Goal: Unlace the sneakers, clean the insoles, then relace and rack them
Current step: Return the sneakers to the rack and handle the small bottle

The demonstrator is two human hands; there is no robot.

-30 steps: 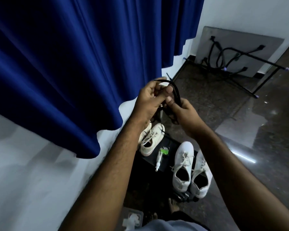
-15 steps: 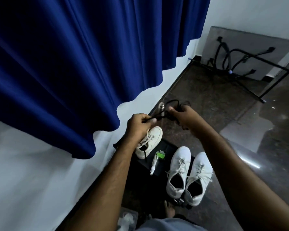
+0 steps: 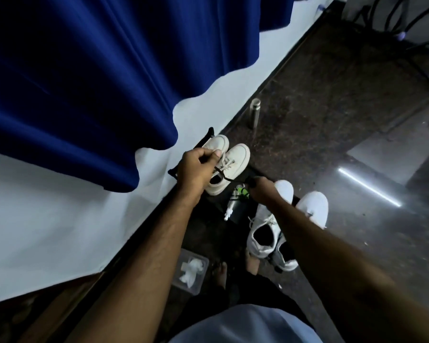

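- Black cord [image 3: 229, 179] was held stretched between the two hands, one end pinched in the curled fingers of the left hand [image 3: 196, 169], the other gripped by the right hand [image 3: 263, 190].
- Cream sneakers [image 3: 229, 164] were set side by side at the far end of the dark rack [image 3: 235, 215], toes pointed away from the person, long axis running roughly along the wall [image 3: 47, 231].
- That pair was partly covered by the left hand, which was judged the nearer one for its laces.
- White sneakers [image 3: 265, 233] were placed at the rack's right edge, under the right forearm, openings turned up, toes also pointed away.
- Between the two pairs a spray bottle [image 3: 234, 201] was laid on the rack.
- Both pairs were seen laced, so unlacing was judged not yet begun; the cord would need to be put down first.
- Near the rack's near-left corner a clear tub [image 3: 201, 273] with white cloth was set on the floor [image 3: 332, 107].
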